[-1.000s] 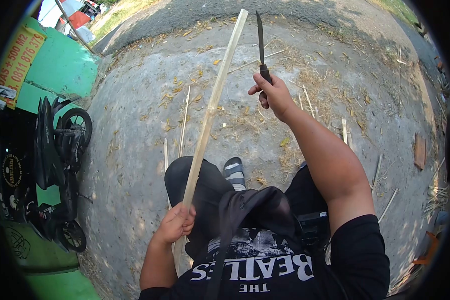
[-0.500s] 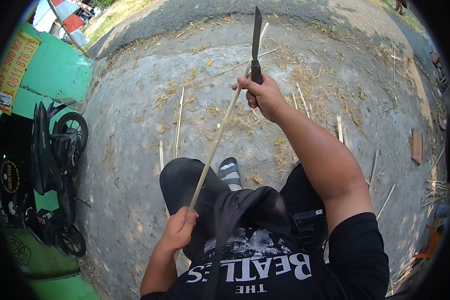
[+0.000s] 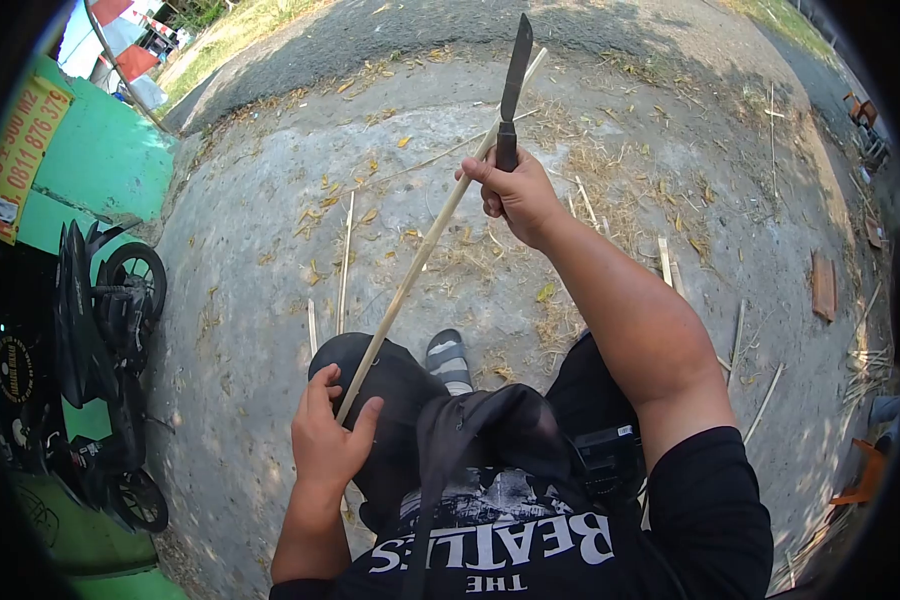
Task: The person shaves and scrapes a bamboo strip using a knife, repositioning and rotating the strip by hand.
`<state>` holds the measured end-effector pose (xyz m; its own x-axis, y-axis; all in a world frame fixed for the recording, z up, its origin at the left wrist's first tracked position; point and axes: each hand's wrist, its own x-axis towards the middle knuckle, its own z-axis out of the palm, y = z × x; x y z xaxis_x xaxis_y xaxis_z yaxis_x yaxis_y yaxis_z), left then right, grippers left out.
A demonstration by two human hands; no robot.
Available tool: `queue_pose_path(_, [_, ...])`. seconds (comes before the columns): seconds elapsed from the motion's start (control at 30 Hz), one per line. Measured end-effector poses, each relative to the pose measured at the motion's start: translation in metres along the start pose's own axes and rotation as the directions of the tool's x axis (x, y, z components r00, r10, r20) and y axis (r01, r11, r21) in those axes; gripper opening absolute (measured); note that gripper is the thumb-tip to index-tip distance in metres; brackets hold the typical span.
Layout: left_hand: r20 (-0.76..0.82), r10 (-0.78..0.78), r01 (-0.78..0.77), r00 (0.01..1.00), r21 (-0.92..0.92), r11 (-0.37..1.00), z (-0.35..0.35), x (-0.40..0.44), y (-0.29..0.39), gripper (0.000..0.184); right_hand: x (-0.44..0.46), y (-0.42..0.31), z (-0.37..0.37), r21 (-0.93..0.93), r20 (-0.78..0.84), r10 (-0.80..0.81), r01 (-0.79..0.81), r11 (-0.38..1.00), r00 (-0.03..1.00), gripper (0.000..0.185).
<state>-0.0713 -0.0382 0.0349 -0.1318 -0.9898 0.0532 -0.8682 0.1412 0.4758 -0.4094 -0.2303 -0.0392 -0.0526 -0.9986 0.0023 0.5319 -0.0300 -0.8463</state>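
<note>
My right hand (image 3: 515, 195) is raised out in front, closed round the dark handle of a long-bladed knife (image 3: 516, 80). The blade points up and away from me. Between that hand's thumb and fingers also runs a long pale strip (image 3: 425, 250), which looks like bamboo or wood. It slants down toward my left knee, its far end beside the blade. At the near end my left hand (image 3: 332, 430) has its fingers and thumb spread around the strip; whether it touches the strip I cannot tell.
Several pale strips (image 3: 346, 265) lie on the concrete ground (image 3: 260, 300) among shavings and dry leaves. A black motorbike (image 3: 110, 330) stands at left by a green wall (image 3: 100, 150). A brown wooden piece (image 3: 823, 285) lies at right. My sandalled foot (image 3: 450, 362) is below the strip.
My left hand has opened from its grip on the strip's near end and shifted slightly left. The right hand still holds the knife and strip.
</note>
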Motion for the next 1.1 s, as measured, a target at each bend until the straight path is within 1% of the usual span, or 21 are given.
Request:
queue_pose_path(0.07, [-0.056, 0.105, -0.103, 0.993, 0.040, 0.994, 0.001, 0.017, 0.014, 0.068, -0.003, -0.002, 0.001, -0.022, 0.003, -0.001, 0.001, 1.000, 1.000, 0.035])
queue_pose_path(0.1, [-0.018, 0.113, -0.114, 0.993, -0.022, 0.993, 0.002, 0.026, 0.019, 0.069, -0.005, -0.004, 0.003, -0.016, 0.010, -0.005, 0.005, 1.000, 1.000, 0.035])
queue_pose_path(0.2, [0.133, 0.123, -0.074, 0.983, -0.327, 0.942, 0.022, 0.060, 0.018, 0.070, -0.006, -0.006, 0.005, -0.033, 0.101, 0.025, -0.022, 0.999, 0.995, 0.034])
queue_pose_path(0.23, [0.316, 0.027, 0.103, 0.949, -0.387, 0.917, 0.024, 0.070, 0.025, 0.067, -0.009, -0.009, 0.007, 0.011, 0.159, 0.055, -0.058, 0.998, 0.986, 0.034])
queue_pose_path(0.33, [0.492, 0.111, 0.177, 0.864, -0.500, 0.848, 0.046, 0.095, 0.028, 0.058, -0.013, -0.011, 0.010, -0.085, 0.289, 0.141, -0.122, 0.989, 0.947, 0.034])
queue_pose_path(0.37, [0.585, 0.112, 0.240, 0.804, -0.490, 0.838, 0.047, 0.096, 0.032, 0.043, -0.014, -0.007, 0.011, -0.115, 0.309, 0.159, -0.129, 0.985, 0.938, 0.034])
queue_pose_path(0.4, [0.615, 0.077, 0.351, 0.785, -0.543, 0.763, 0.048, 0.097, 0.031, 0.040, -0.017, -0.009, 0.014, -0.157, 0.285, 0.155, -0.113, 0.981, 0.946, 0.035])
queue_pose_path(0.47, [0.686, 0.021, 0.555, 0.727, -0.606, 0.571, 0.050, 0.096, 0.021, 0.036, -0.020, -0.012, 0.017, -0.235, 0.234, 0.145, -0.089, 0.968, 0.961, 0.038])
queue_pose_path(0.5, [0.691, 0.012, 0.593, 0.723, -0.630, 0.501, 0.050, 0.098, 0.016, 0.031, -0.017, -0.006, 0.017, -0.426, 0.188, 0.099, -0.010, 0.905, 0.977, 0.043])
queue_pose_path(0.53, [0.697, -0.001, 0.631, 0.717, -0.648, 0.426, 0.048, 0.097, 0.010, 0.026, -0.016, -0.002, 0.012, -0.621, 0.217, 0.083, 0.072, 0.780, 0.973, 0.044])
queue_pose_path(0.57, [0.704, -0.017, 0.664, 0.710, -0.662, 0.346, 0.047, 0.096, 0.004, 0.021, -0.016, 0.002, 0.007, -0.776, 0.252, 0.077, 0.154, 0.612, 0.965, 0.046])
queue_pose_path(0.6, [0.706, -0.008, 0.667, 0.708, -0.665, 0.335, 0.048, 0.096, 0.000, 0.020, -0.018, -0.002, 0.010, -0.882, 0.290, 0.078, 0.235, 0.408, 0.954, 0.047])
queue_pose_path(0.63, [0.707, 0.003, 0.668, 0.707, -0.670, 0.323, 0.050, 0.096, -0.005, 0.019, -0.025, -0.008, 0.015, -0.893, 0.338, 0.158, 0.263, 0.366, 0.928, 0.045])
queue_pose_path(0.67, [0.706, 0.016, 0.668, 0.708, -0.676, 0.310, 0.051, 0.097, -0.008, 0.019, -0.028, -0.006, 0.020, -0.893, 0.373, 0.185, 0.298, 0.336, 0.909, 0.044])
queue_pose_path(0.73, [0.726, -0.039, 0.683, 0.686, -0.625, 0.377, 0.062, 0.094, -0.007, 0.016, -0.036, -0.001, 0.031, -0.889, 0.433, 0.243, 0.368, 0.271, 0.868, 0.043])
queue_pose_path(0.77, [0.735, -0.063, 0.688, 0.676, -0.598, 0.410, 0.065, 0.094, -0.005, 0.015, -0.038, 0.000, 0.036, -0.894, 0.431, 0.266, 0.368, 0.255, 0.862, 0.041])
queue_pose_path(0.87, [0.732, -0.048, 0.683, 0.680, -0.607, 0.407, 0.067, 0.093, -0.001, 0.020, -0.036, 0.006, 0.040, -0.893, 0.449, 0.372, 0.427, 0.144, 0.813, 0.040])
queue_pose_path(0.9, [0.734, -0.068, 0.682, 0.676, -0.589, 0.433, 0.068, 0.093, 0.000, 0.023, -0.030, 0.007, 0.038, -0.918, 0.391, 0.414, 0.378, 0.116, 0.822, 0.038])
queue_pose_path(1.0, [0.724, -0.082, 0.674, 0.685, -0.588, 0.446, 0.070, 0.093, -0.001, 0.024, -0.021, 0.007, 0.030, -0.966, 0.258, 0.309, 0.245, 0.081, 0.915, 0.034])
queue_pose_path(1.03, [0.721, -0.083, 0.673, 0.688, -0.592, 0.443, 0.070, 0.093, -0.002, 0.024, -0.021, 0.001, 0.028, -0.980, 0.201, 0.324, 0.190, 0.066, 0.924, 0.032])
queue_pose_path(1.1, [0.718, -0.082, 0.672, 0.691, -0.597, 0.438, 0.072, 0.094, -0.004, 0.024, -0.024, -0.003, 0.031, -0.964, 0.244, 0.390, 0.266, -0.001, 0.888, 0.031])
